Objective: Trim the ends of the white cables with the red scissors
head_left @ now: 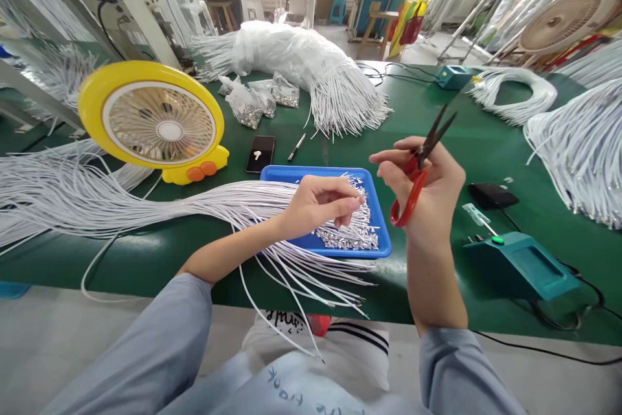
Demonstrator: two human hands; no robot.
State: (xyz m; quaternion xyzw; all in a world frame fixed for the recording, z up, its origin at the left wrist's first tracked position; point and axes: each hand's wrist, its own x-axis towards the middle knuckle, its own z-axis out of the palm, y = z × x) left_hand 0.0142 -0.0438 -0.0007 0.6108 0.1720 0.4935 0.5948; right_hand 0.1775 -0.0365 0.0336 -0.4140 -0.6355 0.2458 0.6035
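My right hand (432, 188) is raised to the right of the blue tray (383, 234), closed around red-handled scissors (418, 175). Their dark blades point up and away, slightly apart. Over the tray, my left hand (325, 204) has its fingertips pinched together; whatever may be between them is too small to make out. Below it a bundle of white wires (218, 201) runs in from the left across the tray, and several loose ends hang over the table's front edge. Small metal terminals (347, 240) lie heaped in the tray's right part.
A yellow duck-shaped fan (170, 123) stands at left. Behind the tray lie a phone (260, 155), a pen (297, 147) and bags of small metal parts (247, 104). Plastic-wrapped wires (301, 59) sit farther back. A teal device (525, 266) with cords and more wires (578, 136) occupy the right.
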